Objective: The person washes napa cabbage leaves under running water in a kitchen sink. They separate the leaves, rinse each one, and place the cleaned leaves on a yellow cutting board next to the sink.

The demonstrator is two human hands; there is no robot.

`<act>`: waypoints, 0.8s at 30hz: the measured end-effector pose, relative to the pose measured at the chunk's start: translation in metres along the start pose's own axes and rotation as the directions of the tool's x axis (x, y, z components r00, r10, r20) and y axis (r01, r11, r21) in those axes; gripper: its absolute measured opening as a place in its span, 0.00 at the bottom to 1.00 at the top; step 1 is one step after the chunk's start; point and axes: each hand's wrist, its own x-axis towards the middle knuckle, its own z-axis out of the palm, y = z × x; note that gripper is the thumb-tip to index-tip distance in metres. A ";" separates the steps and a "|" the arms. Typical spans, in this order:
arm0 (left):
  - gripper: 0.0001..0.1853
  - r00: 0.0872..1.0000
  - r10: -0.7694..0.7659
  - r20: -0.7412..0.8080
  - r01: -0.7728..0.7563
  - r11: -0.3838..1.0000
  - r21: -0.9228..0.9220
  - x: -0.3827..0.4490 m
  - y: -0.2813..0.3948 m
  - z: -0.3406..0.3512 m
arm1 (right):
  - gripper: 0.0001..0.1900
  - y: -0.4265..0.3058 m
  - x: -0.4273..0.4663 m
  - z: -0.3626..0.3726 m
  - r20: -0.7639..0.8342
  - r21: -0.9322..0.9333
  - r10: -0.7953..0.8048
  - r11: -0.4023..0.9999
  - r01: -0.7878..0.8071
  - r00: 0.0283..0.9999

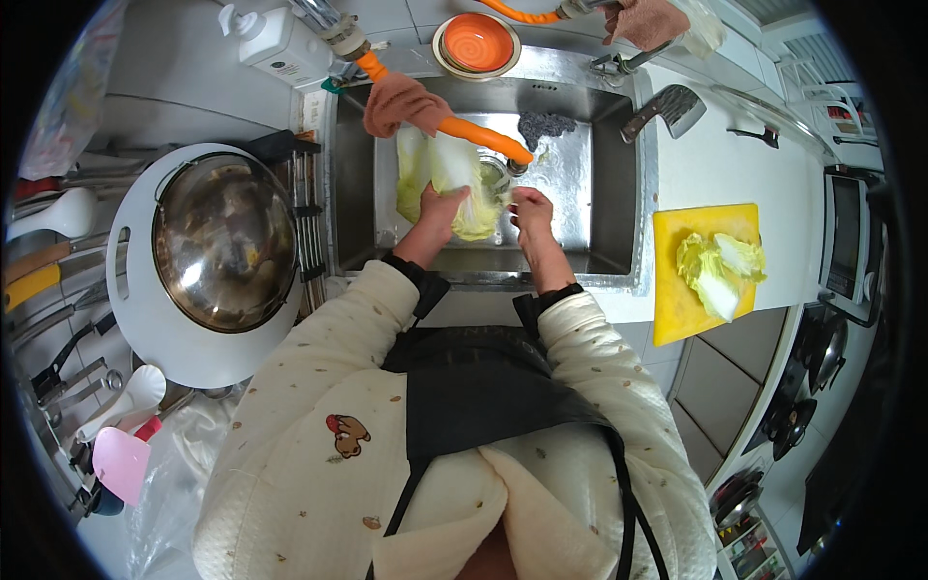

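Note:
Inside the stainless steel sink (pixel 610 181), my left hand (pixel 439 216) grips a napa cabbage leaf (pixel 475 206), thumb on top and stem end pointing away from me. My right hand (pixel 533 212) is at the leaf's right edge with its fingers curled. Whether those fingers pinch the edge is too small to tell. More cabbage leaf (pixel 410 174) lies in the sink to the left. An orange tap hose (pixel 484 136), wrapped with a pinkish-brown cloth (pixel 406 105), reaches over the leaves. Its nozzle ends just beyond my right hand, near the drain (pixel 496 174).
Right of the sink are a cleaver (pixel 678 112) and a yellow cutting board (pixel 670 304) bearing cabbage pieces (pixel 714 275). Orange bowls (pixel 476 42) and a white pump bottle (pixel 283 47) stand behind. A dark mesh scrubber (pixel 544 129) lies in the sink. A metal lid (pixel 225 243) is at left.

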 end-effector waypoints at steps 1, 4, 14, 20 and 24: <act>0.21 1.000 -0.003 0.003 0.004 1.000 -0.011 0.000 0.001 -0.001 | 0.06 0.000 0.004 -0.003 -0.130 0.113 0.044 0.993 -0.029 0.990; 0.20 0.999 -0.036 0.037 0.039 0.997 -0.067 0.003 -0.001 -0.007 | 0.22 -0.012 0.003 -0.015 -0.177 -0.027 0.039 0.999 -0.044 0.984; 0.16 0.939 -0.214 0.271 0.234 0.971 -0.047 -0.009 -0.007 0.026 | 0.09 -0.004 0.014 0.021 0.171 0.001 -0.193 0.981 0.196 0.966; 0.17 0.913 -0.248 0.323 0.227 0.969 0.101 -0.008 -0.009 0.013 | 0.09 0.002 0.005 0.022 0.223 -0.012 -0.365 0.926 0.377 0.904; 0.19 0.875 -0.333 0.350 0.262 0.936 0.237 -0.019 -0.012 0.006 | 0.12 -0.014 0.025 0.007 0.256 0.031 -0.373 0.925 0.378 0.892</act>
